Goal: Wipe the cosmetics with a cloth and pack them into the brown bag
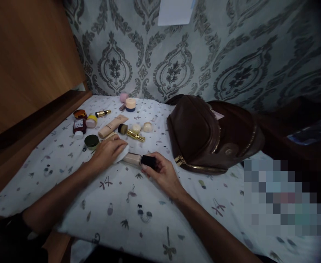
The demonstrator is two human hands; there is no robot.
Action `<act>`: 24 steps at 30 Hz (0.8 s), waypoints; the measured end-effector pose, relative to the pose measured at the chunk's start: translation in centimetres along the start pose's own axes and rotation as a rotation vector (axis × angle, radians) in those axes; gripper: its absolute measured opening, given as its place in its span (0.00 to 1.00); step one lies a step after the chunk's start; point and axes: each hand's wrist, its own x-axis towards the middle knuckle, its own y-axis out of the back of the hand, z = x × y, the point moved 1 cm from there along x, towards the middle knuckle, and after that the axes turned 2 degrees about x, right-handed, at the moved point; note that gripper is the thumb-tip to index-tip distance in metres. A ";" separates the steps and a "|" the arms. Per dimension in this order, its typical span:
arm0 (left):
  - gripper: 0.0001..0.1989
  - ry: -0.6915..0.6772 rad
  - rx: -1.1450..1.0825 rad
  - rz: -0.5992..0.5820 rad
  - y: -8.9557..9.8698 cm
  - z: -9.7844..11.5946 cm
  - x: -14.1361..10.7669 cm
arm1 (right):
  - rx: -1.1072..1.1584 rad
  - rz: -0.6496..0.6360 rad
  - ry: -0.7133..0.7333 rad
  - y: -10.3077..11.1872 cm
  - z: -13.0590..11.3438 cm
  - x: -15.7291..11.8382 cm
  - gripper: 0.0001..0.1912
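My right hand (160,168) grips the black cap of a foundation bottle (132,158) with beige contents, which lies nearly level above the cloth. My left hand (108,148) is closed on a white wipe (122,154), pressed around the far end of the bottle. Whether it is paper or fabric I cannot tell. Just beyond my left hand lie a beige squeeze tube (112,126), a dark-lidded jar (91,142) and a gold tube (136,136). A small dark-capped jar (122,129) sits beside two small pale round items (147,127).
A brown leather bag (201,135) with gold zips stands at right. Farther back are a peach-lidded jar (130,104), a pink item (123,97), a black-and-gold lipstick (103,113) and a dark red bottle (79,126). A wooden cabinet (31,47) borders the left, a patterned wall (174,65) the back.
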 end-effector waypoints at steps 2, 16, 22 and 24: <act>0.12 0.045 0.027 -0.024 -0.3 -1.1 0.2 | -0.021 0.005 0.010 0.0 0.0 0.0 0.13; 0.19 -0.206 -0.027 -0.383 2.1 -1.9 -0.3 | -0.034 0.019 -0.024 0.3 0.2 -0.2 0.24; 0.21 -0.073 -0.013 -0.346 2.3 -2.7 -0.6 | 0.037 0.041 -0.040 0.5 0.5 0.4 0.22; 0.19 -0.026 -0.029 -0.220 2.2 -2.5 -0.4 | 0.069 0.051 -0.041 0.4 0.7 0.6 0.26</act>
